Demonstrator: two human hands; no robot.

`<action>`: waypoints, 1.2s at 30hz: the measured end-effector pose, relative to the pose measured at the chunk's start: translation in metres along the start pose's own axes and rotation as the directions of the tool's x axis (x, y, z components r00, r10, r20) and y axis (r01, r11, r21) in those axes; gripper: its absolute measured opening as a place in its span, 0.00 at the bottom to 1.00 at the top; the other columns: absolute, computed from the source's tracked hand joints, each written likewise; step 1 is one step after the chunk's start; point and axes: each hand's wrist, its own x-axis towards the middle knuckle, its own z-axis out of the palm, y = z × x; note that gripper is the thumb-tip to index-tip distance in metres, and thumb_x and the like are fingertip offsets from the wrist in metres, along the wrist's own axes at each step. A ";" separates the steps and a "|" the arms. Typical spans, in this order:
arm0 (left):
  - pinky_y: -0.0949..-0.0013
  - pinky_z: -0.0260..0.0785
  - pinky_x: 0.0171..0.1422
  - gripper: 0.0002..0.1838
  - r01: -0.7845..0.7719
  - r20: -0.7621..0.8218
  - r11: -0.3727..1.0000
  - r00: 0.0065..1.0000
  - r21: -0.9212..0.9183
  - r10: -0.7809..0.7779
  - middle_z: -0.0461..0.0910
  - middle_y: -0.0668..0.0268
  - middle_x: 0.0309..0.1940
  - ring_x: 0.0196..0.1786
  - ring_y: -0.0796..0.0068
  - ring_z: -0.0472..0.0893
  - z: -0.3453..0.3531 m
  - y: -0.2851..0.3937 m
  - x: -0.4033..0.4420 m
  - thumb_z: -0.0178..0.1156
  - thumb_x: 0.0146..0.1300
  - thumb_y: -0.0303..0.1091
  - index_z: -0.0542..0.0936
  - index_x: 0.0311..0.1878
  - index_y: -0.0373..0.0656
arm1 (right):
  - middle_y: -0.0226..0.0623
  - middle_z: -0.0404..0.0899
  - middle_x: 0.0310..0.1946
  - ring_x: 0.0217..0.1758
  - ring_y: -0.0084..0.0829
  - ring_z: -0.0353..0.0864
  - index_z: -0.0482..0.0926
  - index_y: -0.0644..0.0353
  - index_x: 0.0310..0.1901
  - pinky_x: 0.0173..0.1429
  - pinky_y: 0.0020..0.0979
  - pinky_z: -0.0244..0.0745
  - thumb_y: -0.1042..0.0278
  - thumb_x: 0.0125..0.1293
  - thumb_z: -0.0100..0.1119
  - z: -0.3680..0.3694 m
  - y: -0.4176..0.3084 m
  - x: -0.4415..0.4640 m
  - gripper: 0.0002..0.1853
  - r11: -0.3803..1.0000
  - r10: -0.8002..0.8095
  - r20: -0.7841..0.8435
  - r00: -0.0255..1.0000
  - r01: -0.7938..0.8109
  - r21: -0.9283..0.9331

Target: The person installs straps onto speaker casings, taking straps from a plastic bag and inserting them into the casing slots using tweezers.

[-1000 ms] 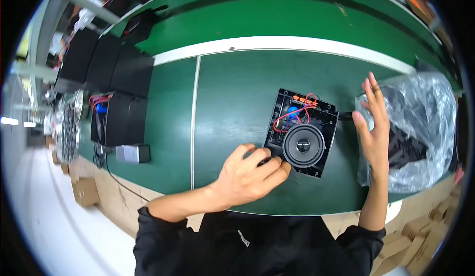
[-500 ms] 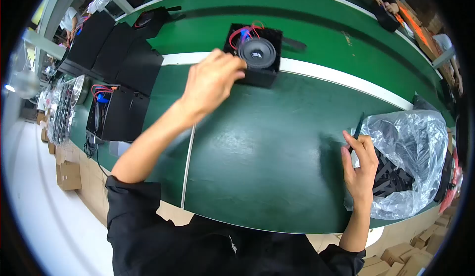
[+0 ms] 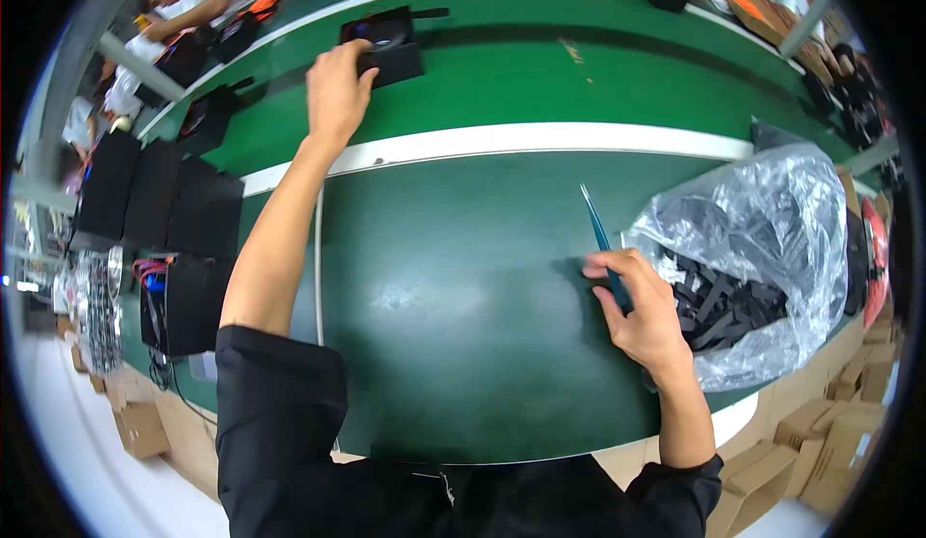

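Note:
My left hand (image 3: 338,94) reaches out over the green belt. Its fingers and thumb grip the near left edge of a black speaker box (image 3: 397,64), which has a round speaker in its open top and a dark strap sticking out to the right. In my right hand (image 3: 641,307) is a pair of dark teal tweezers (image 3: 600,229), tips pointing up and away over the worktable. Just right of that hand lies a clear plastic bag (image 3: 810,220) holding many black strips (image 3: 723,307).
Black boxes (image 3: 145,191) stand in a row at the left, with an open box with red and blue wires (image 3: 154,273) nearer me. Another speaker box (image 3: 207,119) rests on the belt (image 3: 521,85). A white rail (image 3: 540,138) separates belt and table. Co-workers sit across.
My left hand and the speaker box have gone from the white rail out onto the belt. My right hand has moved left from the bag's edge with the tweezers. The view has shifted.

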 end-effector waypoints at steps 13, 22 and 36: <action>0.69 0.64 0.28 0.10 0.020 0.337 0.835 0.920 -0.550 0.200 0.76 0.64 0.18 0.20 0.77 0.70 -0.032 0.163 -0.070 0.71 0.71 0.31 0.84 0.33 0.36 | 0.33 0.82 0.19 0.21 0.41 0.84 0.84 0.50 0.47 0.26 0.41 0.75 0.69 0.69 0.69 0.005 0.018 -0.008 0.07 0.995 0.043 -0.117 0.992 -0.053 -0.086; 0.68 0.64 0.26 0.10 -0.022 0.342 0.864 0.913 -0.503 0.222 0.76 0.64 0.17 0.18 0.72 0.73 -0.032 0.167 -0.072 0.72 0.69 0.29 0.84 0.31 0.39 | 0.43 0.86 0.53 0.53 0.46 0.87 0.78 0.53 0.65 0.54 0.45 0.80 0.82 0.60 0.68 -0.005 0.014 -0.009 0.30 0.983 -0.137 -0.194 0.971 0.158 0.095; 0.65 0.67 0.26 0.09 -0.087 0.310 0.865 0.912 -0.495 0.269 0.77 0.67 0.15 0.16 0.69 0.76 -0.034 0.166 -0.069 0.74 0.65 0.31 0.85 0.29 0.43 | 0.44 0.61 0.84 0.64 0.46 0.84 0.65 0.52 0.81 0.66 0.42 0.81 0.81 0.57 0.65 -0.004 0.018 -0.003 0.47 0.966 -0.176 0.109 0.978 0.193 -0.170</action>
